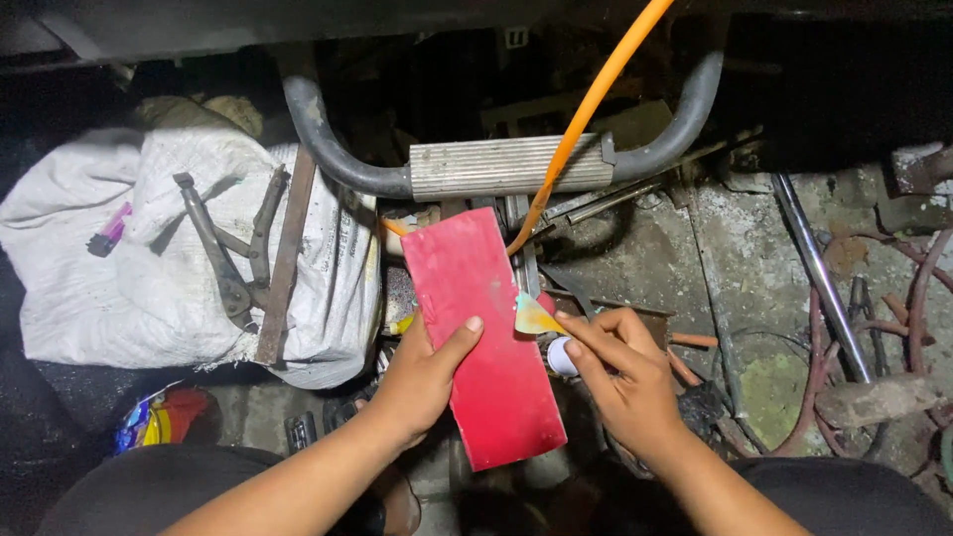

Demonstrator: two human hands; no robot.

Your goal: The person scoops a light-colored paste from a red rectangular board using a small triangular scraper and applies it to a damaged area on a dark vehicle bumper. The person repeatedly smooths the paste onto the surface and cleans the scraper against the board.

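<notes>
My left hand (422, 372) grips a long flat red panel (476, 298) by its left edge, thumb laid across its face. The panel slants from the upper left towards my lap. My right hand (625, 382) pinches a small yellowish scrap (534, 318) with a teal edge against the panel's right side. A small white round object (562, 355) shows just under my right fingers.
A curved grey bar with a ribbed metal step (506, 166) lies beyond the panel, crossed by an orange hose (596, 94). A white sack (149, 278) with metal tools (233, 253) on it sits at left. Rusty rods and a chrome pipe (819, 268) clutter the right.
</notes>
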